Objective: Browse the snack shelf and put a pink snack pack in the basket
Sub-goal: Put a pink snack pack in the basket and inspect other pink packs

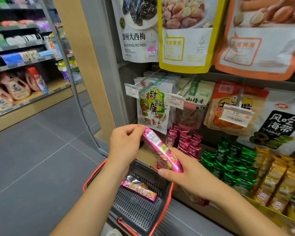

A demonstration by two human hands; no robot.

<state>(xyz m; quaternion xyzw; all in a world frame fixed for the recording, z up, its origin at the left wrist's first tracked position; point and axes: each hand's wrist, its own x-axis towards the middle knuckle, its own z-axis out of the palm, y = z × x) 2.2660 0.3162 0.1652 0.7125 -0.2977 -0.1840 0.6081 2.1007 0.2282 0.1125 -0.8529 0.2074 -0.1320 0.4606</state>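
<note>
Snack pack (162, 151) above basket (95, 171); shelf (203, 217) right of basket.

This place is a shop, a small supermarket or convenience store. The snack shelf (211, 217) is full of goods for sale. Above it many snack bags hang on metal hooks, and a price tag (235, 114) with "3.90" is fixed on a hook. On the shelf stand green packs (232, 160) and yellow packs (278, 178) in rows. Just left of the shelf, low, is a shopping basket (140, 206) with red handles. Far left of the shelf, across the grey floor, other shelves (19, 63) carry bottles and packets.
</note>
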